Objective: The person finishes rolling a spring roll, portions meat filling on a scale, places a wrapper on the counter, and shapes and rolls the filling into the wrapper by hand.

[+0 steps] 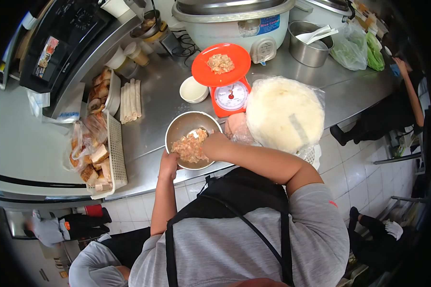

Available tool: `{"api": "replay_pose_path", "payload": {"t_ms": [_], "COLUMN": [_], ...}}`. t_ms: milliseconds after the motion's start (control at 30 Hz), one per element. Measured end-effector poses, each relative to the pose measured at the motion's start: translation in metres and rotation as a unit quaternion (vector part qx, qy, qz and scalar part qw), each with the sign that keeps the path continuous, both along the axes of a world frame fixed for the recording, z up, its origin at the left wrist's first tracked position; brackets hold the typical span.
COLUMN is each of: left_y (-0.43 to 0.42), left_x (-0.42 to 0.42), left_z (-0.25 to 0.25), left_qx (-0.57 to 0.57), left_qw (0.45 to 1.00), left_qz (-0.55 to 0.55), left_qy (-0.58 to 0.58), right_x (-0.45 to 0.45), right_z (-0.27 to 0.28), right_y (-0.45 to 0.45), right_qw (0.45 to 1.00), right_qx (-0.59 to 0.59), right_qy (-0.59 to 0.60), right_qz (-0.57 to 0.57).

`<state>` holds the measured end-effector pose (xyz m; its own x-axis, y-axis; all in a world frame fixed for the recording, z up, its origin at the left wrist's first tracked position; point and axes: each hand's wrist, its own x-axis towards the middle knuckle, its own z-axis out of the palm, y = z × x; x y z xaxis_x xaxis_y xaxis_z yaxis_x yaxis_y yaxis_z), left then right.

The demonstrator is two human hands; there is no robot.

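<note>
A metal mixing bowl (169, 131) with a pale rim holds a pinkish minced filling (189, 149). My left hand (168, 165) grips the bowl's near left side. Inside the bowl, my right hand (214, 146) is curled at the filling's right edge; its fingertips are hidden, and a small white spot shows beside them. Behind the bowl stands a red kitchen scale (231, 96), its red plate (201, 67) bearing a portion of similar filling. A small white bowl (194, 90) is left of the scale. Large round white sheets (285, 112) in plastic lie to its right.
A white basket (116, 153) of browned meat chunks stands left, near pale rolls (130, 101). A rice cooker (230, 26) and a metal pot (311, 52) with white utensils line the back. Other people (392, 105) are around the counter.
</note>
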<state>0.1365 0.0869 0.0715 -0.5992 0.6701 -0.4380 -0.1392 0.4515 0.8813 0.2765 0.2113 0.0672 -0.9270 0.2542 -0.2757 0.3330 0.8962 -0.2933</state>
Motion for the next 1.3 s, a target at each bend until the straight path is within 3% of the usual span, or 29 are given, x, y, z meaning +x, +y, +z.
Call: {"api": "replay_pose_path", "payload": {"t_ms": [133, 233, 300, 367, 433, 500, 600, 700, 900, 1133, 1300], "left_y": [-0.004, -0.004, -0.007, -0.011, -0.014, -0.016, -0.017, -0.017, -0.017, -0.029, -0.065], "left_x": [-0.011, -0.012, -0.014, -0.016, -0.021, -0.021, -0.018, -0.018, -0.019, -0.035, -0.089], "left_z": [-0.008, -0.005, -0.005, -0.007, -0.013, -0.014, -0.011, -0.013, -0.012, -0.017, -0.035], "left_qx": [-0.015, -0.023, -0.005, 0.006, 0.01, 0.014, 0.014, 0.018, 0.013, 0.017, 0.044], "left_qw": [0.999, 0.998, 0.998, 0.997, 0.996, 0.995, 0.995, 0.994, 0.994, 0.992, 0.975], "left_qz": [-0.019, -0.012, -0.003, 0.005, 0.012, 0.018, 0.028, 0.033, 0.036, 0.045, 0.146], "left_qy": [-0.021, -0.063, -0.069, -0.077, -0.086, -0.093, -0.097, -0.101, -0.106, -0.114, -0.162], "right_x": [0.01, 0.02, 0.031, 0.041, 0.055, 0.063, 0.058, 0.051, 0.037, 0.075, 0.133], "right_z": [0.024, 0.052, 0.064, 0.085, 0.115, 0.128, 0.12, 0.117, 0.115, 0.122, 0.088], "right_y": [0.02, 0.053, 0.078, 0.112, 0.137, 0.158, 0.187, 0.192, 0.186, 0.181, 0.178], "right_qw": [0.992, 0.958, 0.921, 0.889, 0.883, 0.884, 0.867, 0.856, 0.805, 0.751, 0.71], "right_qx": [-0.063, -0.245, -0.351, -0.317, -0.333, -0.185, -0.158, -0.12, -0.217, -0.244, -0.312], "right_qy": [-0.02, 0.063, 0.159, 0.329, 0.293, 0.386, 0.379, 0.39, 0.475, 0.539, 0.541], "right_qz": [0.11, 0.133, 0.054, 0.011, -0.153, -0.187, -0.281, -0.316, -0.281, -0.292, -0.326]}}
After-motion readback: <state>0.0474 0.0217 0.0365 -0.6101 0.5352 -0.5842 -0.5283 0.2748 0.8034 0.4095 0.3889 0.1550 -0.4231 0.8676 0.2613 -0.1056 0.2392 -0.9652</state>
